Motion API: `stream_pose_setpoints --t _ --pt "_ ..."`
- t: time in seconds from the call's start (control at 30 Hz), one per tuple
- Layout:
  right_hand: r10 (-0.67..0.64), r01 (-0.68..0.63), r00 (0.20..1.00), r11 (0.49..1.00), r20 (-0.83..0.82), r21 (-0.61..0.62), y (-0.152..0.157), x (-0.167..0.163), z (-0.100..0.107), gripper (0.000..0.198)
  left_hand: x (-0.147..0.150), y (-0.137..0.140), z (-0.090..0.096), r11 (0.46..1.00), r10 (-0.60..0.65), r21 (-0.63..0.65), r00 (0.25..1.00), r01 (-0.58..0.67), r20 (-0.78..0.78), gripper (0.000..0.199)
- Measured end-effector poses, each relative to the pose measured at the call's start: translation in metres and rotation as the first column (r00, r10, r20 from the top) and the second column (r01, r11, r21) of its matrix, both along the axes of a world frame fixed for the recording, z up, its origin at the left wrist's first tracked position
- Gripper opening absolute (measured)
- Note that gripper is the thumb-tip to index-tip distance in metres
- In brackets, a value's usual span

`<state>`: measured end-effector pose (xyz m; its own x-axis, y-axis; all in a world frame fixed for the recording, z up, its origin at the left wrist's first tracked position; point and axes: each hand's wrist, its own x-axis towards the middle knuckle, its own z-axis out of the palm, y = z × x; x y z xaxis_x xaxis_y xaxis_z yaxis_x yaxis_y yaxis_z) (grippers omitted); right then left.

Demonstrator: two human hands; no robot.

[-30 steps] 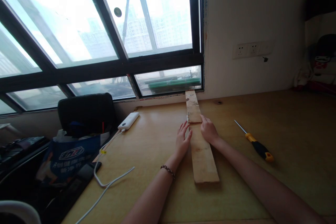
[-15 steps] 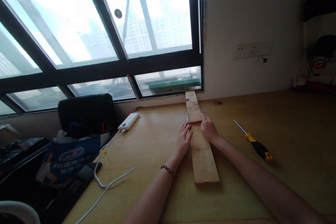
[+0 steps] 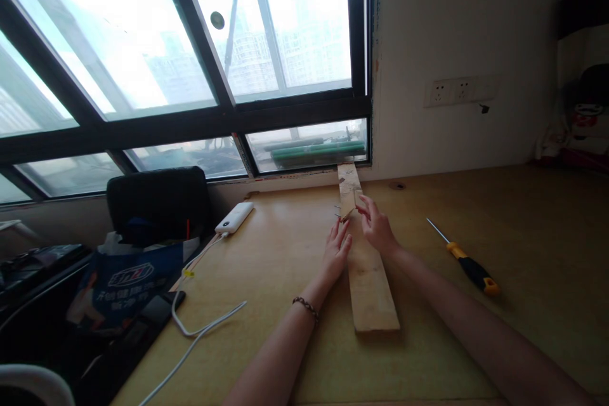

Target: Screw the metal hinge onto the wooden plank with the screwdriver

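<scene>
A short, pale, rough-faced wooden board point(image 3: 349, 181) is being held tilted at the far end of a long, flat, pale wooden plank point(image 3: 373, 292) on the yellowish wooden tabletop point(image 3: 271, 254). Its right edge is being touched by the fingertips of the right hand point(image 3: 377, 228); whether that grip is being closed cannot be told. The left hand point(image 3: 337, 252) is being held loosely spread at the near left corner. Light, stiff handling is being expected, with hold best taken along the long edges, away from what appear to be thin metal nails point(image 3: 337, 206) sticking out left. A yellow-and-black-handled screwdriver point(image 3: 464, 260) is lying well apart at right, a white plastic power bank point(image 3: 234, 218) at far left; only the nails are being judged obstructive.
</scene>
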<state>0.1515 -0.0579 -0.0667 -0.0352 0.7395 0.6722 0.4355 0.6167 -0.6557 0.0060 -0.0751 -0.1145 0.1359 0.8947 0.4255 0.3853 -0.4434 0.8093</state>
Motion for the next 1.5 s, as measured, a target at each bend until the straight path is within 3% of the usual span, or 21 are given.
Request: stream_pose_setpoints --t 0.13,0.27,0.4,0.57,0.8,1.2,1.5 --pt "0.161 -0.164 0.984 0.986 0.075 0.031 -0.003 -0.006 -0.005 0.059 0.000 0.001 -0.002 1.000 -0.005 0.007 0.999 0.005 0.041 0.048" --pt "0.218 -0.222 0.957 0.975 0.189 0.000 -0.002 -0.008 -0.013 0.062 0.000 0.004 -0.006 0.999 0.041 0.035 0.999 -0.041 0.024 0.053" --pt "0.171 -0.163 0.945 0.985 0.277 -0.054 0.001 -0.007 -0.022 0.061 -0.002 0.009 -0.007 0.994 0.098 -0.048 0.994 -0.095 0.058 0.054" --pt "0.067 -0.037 0.962 0.992 0.264 -0.117 0.003 -0.008 -0.027 0.053 -0.006 0.009 -0.002 0.990 0.080 -0.130 0.983 -0.059 0.162 0.056" --pt "0.037 -0.004 0.967 0.992 0.253 -0.127 0.002 -0.008 -0.028 0.049 -0.007 0.002 0.003 0.964 0.122 -0.256 0.972 -0.068 0.201 0.064" --pt "0.028 0.006 0.960 0.992 0.280 -0.122 -0.002 -0.008 -0.022 0.044 -0.005 0.004 0.003 0.960 0.123 -0.275 0.967 -0.059 0.223 0.060" --pt "-0.005 0.032 0.959 0.995 0.283 -0.093 -0.003 -0.007 -0.024 0.040 -0.002 0.005 -0.009 0.974 0.105 -0.216 0.978 -0.065 0.181 0.061"
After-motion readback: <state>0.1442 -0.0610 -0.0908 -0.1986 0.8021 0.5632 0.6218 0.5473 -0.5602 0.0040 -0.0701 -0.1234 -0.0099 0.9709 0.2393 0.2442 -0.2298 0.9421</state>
